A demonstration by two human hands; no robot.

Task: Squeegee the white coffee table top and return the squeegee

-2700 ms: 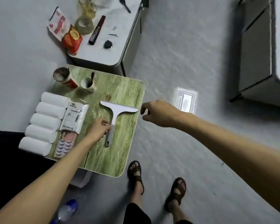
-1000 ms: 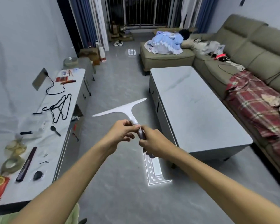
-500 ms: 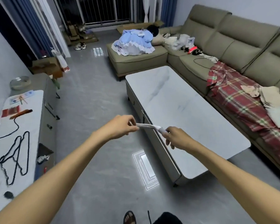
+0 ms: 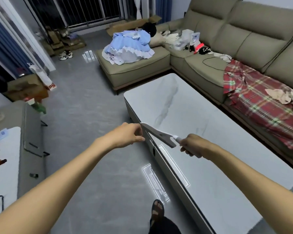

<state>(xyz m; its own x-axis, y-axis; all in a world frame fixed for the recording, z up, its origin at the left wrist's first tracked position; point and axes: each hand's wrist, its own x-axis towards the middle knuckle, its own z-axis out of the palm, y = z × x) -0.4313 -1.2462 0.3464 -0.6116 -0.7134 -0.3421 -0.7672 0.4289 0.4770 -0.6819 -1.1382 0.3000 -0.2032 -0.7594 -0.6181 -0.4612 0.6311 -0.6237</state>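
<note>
Since half a second ago the view has swung closer over the coffee table (image 4: 201,132), and the squeegee (image 4: 159,135) now reads broadside rather than as a thin edge-on sliver — the left hand (image 4: 125,135) has also slipped off the blade. Hard to make out: the squeegee handle is almost wholly buried in the right hand (image 4: 192,146), only a short white stub showing; whether the blade touches the table top cannot be told, it is seen against the table's near-left edge. Table's near end runs out of frame at the bottom, the sofa (image 4: 243,48) is cut off at the right, and the low cabinet (image 4: 3,157) is clipped at the left. Room: grey glossy floor (image 4: 91,166) with a bright rectangular light reflection; table top is white with faint grey veining and bare. Sofa is olive, L-shaped, with a red plaid blanket (image 4: 260,105) over its seat and a blue frilled garment (image 4: 128,46) heaped on the chaise end. Right hand is closed in a fist around the handle. Left hand sits just beside the blade's far tip, fingers loosely curled, thumb and forefinger near each other but gripping nothing. One sandalled foot (image 4: 157,211) shows at the bottom edge.
</note>
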